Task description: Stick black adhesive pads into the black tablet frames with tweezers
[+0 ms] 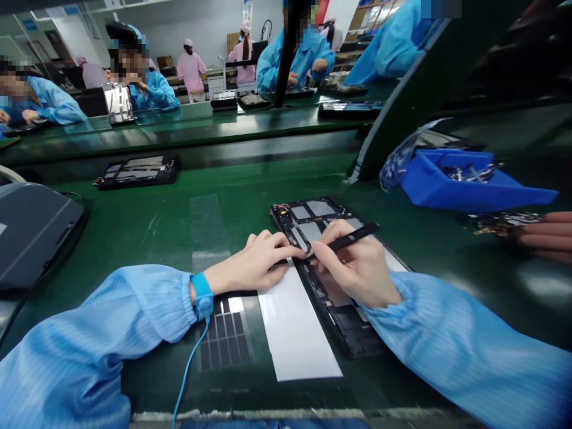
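Observation:
An opened tablet [351, 330] lies on the green bench, its inner parts and grey panels facing up. My right hand [357, 265] is over its middle, closed around black tweezers [353, 237] that slant down toward the tablet's left edge. Stretched out from the left, my left hand [254, 262] rests its fingertips at that same edge, close to the tweezers' tip. Its thumb is apart from the index finger, above a white sheet [299, 333] beside the tablet. What the tweezers' tip touches is hidden by my fingers.
Clear film with black strips [226, 339] lies left of the sheet. A grey machine [36, 232] stands far left, another opened tablet [137, 171] behind. At right are a blue bin [469, 190] of small parts and another person's hand [549, 235]. A blue cord [190, 369] hangs from my left wristband.

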`<state>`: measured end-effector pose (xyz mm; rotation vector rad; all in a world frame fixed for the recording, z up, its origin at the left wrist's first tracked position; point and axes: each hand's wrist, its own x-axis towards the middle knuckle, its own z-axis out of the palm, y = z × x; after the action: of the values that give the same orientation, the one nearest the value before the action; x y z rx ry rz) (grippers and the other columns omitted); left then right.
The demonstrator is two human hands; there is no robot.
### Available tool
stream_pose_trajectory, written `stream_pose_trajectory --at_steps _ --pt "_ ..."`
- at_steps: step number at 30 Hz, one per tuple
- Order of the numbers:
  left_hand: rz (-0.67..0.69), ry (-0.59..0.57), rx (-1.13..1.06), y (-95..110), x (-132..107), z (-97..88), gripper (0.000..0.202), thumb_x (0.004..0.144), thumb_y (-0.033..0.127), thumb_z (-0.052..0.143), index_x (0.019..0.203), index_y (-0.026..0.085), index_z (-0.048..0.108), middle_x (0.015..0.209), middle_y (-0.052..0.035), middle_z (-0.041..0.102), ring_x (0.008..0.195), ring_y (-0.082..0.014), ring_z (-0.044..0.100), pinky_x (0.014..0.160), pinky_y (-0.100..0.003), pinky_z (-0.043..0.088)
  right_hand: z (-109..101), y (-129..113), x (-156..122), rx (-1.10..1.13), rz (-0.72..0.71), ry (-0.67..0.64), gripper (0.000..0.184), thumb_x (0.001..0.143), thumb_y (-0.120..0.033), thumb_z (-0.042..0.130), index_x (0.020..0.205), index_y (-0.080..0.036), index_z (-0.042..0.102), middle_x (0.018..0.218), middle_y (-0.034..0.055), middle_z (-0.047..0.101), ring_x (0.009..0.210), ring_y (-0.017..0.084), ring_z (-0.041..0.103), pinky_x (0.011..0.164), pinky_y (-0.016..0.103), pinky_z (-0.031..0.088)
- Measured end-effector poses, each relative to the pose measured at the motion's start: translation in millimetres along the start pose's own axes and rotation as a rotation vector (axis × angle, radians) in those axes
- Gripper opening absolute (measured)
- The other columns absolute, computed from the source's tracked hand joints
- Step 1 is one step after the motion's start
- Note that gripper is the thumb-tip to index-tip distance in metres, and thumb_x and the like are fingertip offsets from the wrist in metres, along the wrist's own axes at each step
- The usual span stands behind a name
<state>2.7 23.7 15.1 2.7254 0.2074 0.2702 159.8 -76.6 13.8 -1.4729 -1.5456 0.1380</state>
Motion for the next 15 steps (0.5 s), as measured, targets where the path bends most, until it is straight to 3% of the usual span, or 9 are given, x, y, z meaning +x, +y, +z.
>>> stream_pose_trajectory --at_steps 7,12,15 --pt "-0.005 0.018 0.0 -4 -1 0.4 0.034 0.082 0.009 0.039 0.109 0.021 0.056 0.102 -0.0042 0.05 0.09 -0.0185 0.042 0.078 -0.032 0.034 2 -2 -3 0.005 0.016 0.018 0.024 0.084 -0.027 0.052 0.061 -0.021 0.045 0.061 0.0012 0.049 0.049 0.013 0.049 0.045 0.028 0.041" --pt "0.01 0.0 0.306 14 3 5.3 0.028 0.086 0.013 0.04 0.107 0.02 0.057 0.099 -0.0085 0.051 0.09 -0.0235 0.042 0.072 -0.035 0.033 -8 3 4 0.146 0.042 0.143 0.021 0.081 -0.032 0.055 0.066 -0.02 0.048 0.064 0.0017 0.053 0.049 0.013 0.052 0.045 0.029 0.044" --pt "0.117 0.031 0.436 25 8 12.3 0.022 0.089 0.013 0.037 0.094 0.013 0.059 0.098 -0.0123 0.052 0.094 -0.0252 0.044 0.071 -0.035 0.033 -26 4 20 0.234 0.079 0.014 0.019 0.08 -0.036 0.057 0.075 -0.019 0.054 0.069 0.0032 0.058 0.057 0.016 0.057 0.052 0.031 0.048"
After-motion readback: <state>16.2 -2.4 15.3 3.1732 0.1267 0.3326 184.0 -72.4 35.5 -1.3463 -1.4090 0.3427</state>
